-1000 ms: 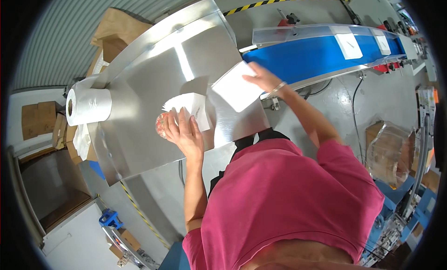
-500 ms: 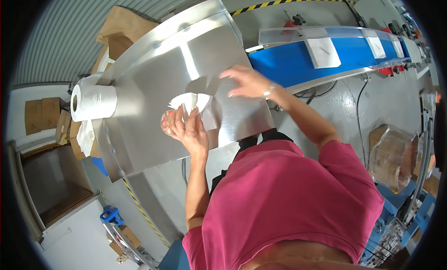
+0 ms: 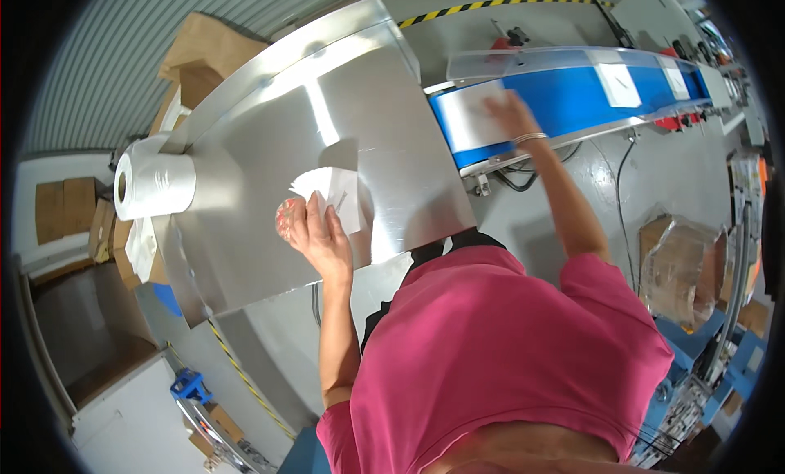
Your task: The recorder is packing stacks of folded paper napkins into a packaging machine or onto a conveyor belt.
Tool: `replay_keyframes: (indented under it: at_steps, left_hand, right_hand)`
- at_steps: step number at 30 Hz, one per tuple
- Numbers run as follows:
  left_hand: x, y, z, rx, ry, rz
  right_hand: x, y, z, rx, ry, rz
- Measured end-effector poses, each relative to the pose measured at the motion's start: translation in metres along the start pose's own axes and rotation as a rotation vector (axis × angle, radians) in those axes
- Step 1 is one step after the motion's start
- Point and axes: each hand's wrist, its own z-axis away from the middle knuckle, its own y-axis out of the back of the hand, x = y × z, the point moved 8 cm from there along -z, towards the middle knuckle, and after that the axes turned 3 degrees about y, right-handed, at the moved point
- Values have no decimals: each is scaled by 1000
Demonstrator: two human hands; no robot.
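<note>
My left hand (image 3: pixel 321 243) is closed on a fanned stack of flat white packets (image 3: pixel 343 198) over the steel table (image 3: pixel 253 253). Beside its fingers, on the left, sits a round, red-patterned thing (image 3: pixel 288 218), partly covered by the hand; its kind is unclear. Over on the right, my right hand (image 3: pixel 517 121) reaches across the near end of a blue conveyor belt (image 3: pixel 560 94). Its fingers are smeared by motion at the right edge of a blurred white packet (image 3: pixel 473 114) on the belt. Whether they grip that packet does not show.
Further along the belt lie two more white packets (image 3: pixel 616 84), behind a clear guard (image 3: pixel 523 63). A large white roll (image 3: pixel 159 186) stands at the table's left edge. Cardboard boxes (image 3: pixel 200 86) are behind it. A plastic-wrapped carton (image 3: pixel 683 270) sits on the floor at right.
My right hand has swung right from above the table to the belt, where a white packet now lies by it. The other packets have moved further right. My left hand stays at the stack.
</note>
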Motion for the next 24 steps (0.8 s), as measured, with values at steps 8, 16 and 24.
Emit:
replay_keyframes:
  at_steps: [8, 16, 24]
  left_hand:
    - [-10, 12, 5, -13, 89, 66]
    - [-13, 9, 4, -87, 118, 93]
    - [-17, 12, 4, -92, 110, 88]
  right_hand:
    - [-148, -105, -17, -47, 361, 1101]
    - [-135, -341, -3, -753, 265, 340]
    - [-122, -350, 0, -915, 74, 306]
